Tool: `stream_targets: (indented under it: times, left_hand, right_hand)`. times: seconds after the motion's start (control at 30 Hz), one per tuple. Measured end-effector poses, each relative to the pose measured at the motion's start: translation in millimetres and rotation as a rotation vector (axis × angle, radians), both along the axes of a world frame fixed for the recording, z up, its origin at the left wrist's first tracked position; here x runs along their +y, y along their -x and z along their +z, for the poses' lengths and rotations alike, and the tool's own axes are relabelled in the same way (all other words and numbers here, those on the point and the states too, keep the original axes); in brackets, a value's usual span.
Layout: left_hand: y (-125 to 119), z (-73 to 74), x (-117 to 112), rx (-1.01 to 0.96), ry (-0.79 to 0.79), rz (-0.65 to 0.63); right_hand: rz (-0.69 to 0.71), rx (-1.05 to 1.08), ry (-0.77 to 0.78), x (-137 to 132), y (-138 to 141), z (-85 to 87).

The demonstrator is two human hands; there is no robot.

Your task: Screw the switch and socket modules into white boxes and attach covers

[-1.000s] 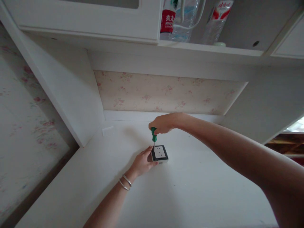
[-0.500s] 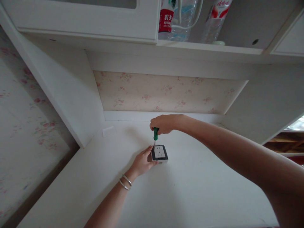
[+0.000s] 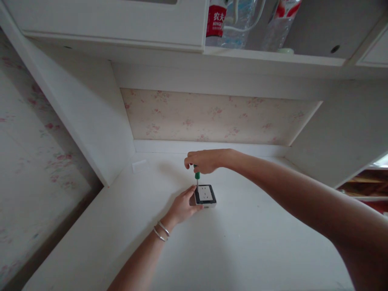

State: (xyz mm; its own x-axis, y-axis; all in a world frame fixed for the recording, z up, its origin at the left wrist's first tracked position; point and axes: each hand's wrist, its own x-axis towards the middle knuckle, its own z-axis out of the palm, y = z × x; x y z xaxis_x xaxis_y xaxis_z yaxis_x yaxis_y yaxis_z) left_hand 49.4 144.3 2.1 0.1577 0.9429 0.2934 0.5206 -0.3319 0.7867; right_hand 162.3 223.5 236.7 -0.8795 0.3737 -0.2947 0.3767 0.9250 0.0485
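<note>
The right hand has slid lower on the screwdriver than a second ago. Much of the green handle showed below the fist then; now only a short stub shows above the metal shaft. The knuckles have also swung a little toward the left edge of the worktop, which looks like part of a turn of the wrist. Its grip is closed tight around the handle. The tool stands nearly upright, its tip at the left border of the socket.

The socket, a small white-faced block with a dark frame, has not moved. It lies flat about midway across the worktop, nearer the back edge than the front. The left hand, two bangles at its wrist, stays in place with its grip clamped on the block's left side.

With the block unmoved, the change reads as turning and pressing at one spot, not repositioning.

A small white plate lies near the back left corner.
</note>
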Motion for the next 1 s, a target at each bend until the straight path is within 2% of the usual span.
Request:
stream_targets:
  times: [0.1, 0.27, 0.33, 0.4, 0.53, 0.7, 0.77, 0.9, 1.0]
  left_hand:
    - [-1, 2.7, -1, -0.034, 0.006, -0.008]
    - [0, 2.6, -2, -0.039, 0.018, 0.003]
    - [1, 0.3, -1, -0.018, 0.015, 0.011]
    - [1, -1.5, 0, -0.004, 0.011, 0.011]
    - [1, -0.6, 0, -0.008, 0.011, 0.007]
    - [1, 1.7, -1, -0.02, 0.022, 0.003]
    - [2, 0.9, -1, -0.013, 0.019, 0.004]
    - [2, -1.1, 0, -0.008, 0.009, 0.001]
    - [1, -1.0, 0, -0.013, 0.014, 0.003]
  right_hand:
    - [-0.008, -0.002, 0.017, -3, 3, 1.6]
    - [-0.312, -0.004, -0.113, -1, 5, -3.5]
    - [-0.366, -0.033, -0.173, 0, 4, -4.6]
    - [-0.309, -0.051, -0.18, 2, 2, -4.4]
    - [-0.131, -0.029, -0.039, 4, -3, -1.7]
    - [-0.106, -0.073, 0.059, 4, -5, 2.6]
    - [-0.166, -0.067, 0.068, 3, -5, 3.8]
    - [-0.422, -0.121, -0.029, 1, -2, 4.6]
    - [-0.381, -0.159, -0.014, 1, -4, 4.7]
